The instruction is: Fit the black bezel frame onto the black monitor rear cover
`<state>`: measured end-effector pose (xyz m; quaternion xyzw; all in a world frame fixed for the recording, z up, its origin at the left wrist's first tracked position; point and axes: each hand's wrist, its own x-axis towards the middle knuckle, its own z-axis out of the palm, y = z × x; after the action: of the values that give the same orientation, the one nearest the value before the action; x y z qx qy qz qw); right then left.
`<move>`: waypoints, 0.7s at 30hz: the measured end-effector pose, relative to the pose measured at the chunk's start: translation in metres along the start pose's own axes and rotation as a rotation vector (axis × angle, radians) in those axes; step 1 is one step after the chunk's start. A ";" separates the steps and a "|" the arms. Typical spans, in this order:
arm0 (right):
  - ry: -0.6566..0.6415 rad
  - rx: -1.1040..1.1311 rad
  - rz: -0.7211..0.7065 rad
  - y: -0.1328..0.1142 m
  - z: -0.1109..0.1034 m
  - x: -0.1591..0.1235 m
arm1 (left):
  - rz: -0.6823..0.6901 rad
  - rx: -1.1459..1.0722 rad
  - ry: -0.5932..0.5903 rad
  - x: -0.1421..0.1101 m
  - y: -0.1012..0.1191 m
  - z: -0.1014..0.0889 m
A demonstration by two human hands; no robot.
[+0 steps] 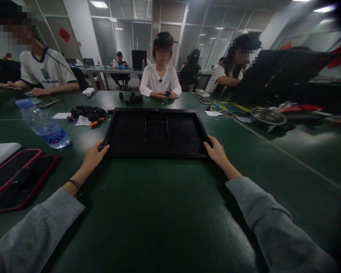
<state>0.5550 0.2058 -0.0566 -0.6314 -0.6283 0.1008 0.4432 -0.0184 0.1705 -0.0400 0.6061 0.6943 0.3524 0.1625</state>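
Observation:
A wide black rectangular panel (127, 132) with a raised rim, looking like a monitor, lies before me on the green table; a small light logo is on its far edge. My left hand (96, 153) grips its left side, thumb on the near left corner and the other fingers partly hidden behind the rim. At the opposite side, my right hand (216, 150) holds the right edge in the same way, thumb over the rim. Two thin upright lines and a dark bar show in the panel's middle; whether they are parts or reflections I cannot tell.
Left of the panel stands a water bottle (47, 125), with red-edged phones (42, 178) and a black mouse (24, 177) nearer me. Black parts (88, 113) lie behind. A metal bowl (268, 116) and cables (230, 108) are at right. A person (160, 79) sits opposite.

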 end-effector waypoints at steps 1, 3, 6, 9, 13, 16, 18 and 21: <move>-0.003 0.000 0.001 0.000 0.000 0.000 | 0.000 0.002 -0.001 0.000 0.000 0.000; -0.009 -0.001 0.002 -0.001 -0.001 0.000 | 0.002 0.005 0.001 0.000 0.000 0.000; -0.006 -0.009 0.009 0.000 -0.001 0.000 | -0.001 0.012 0.001 0.000 0.001 -0.001; 0.005 -0.008 0.012 0.001 0.001 0.000 | -0.008 0.012 -0.002 0.000 0.001 0.000; 0.014 0.010 0.015 0.004 0.003 0.002 | -0.013 0.004 0.006 0.001 0.000 0.001; 0.014 0.015 0.009 0.006 0.004 0.003 | -0.029 -0.037 0.042 0.002 -0.003 0.004; 0.016 0.007 0.005 0.007 0.004 0.003 | -0.040 -0.078 0.076 0.002 -0.004 0.005; 0.015 0.004 -0.002 0.007 0.003 0.003 | -0.030 -0.148 0.117 0.002 -0.004 0.005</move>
<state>0.5583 0.2112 -0.0614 -0.6306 -0.6255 0.0968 0.4492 -0.0187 0.1734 -0.0462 0.5603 0.6838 0.4349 0.1712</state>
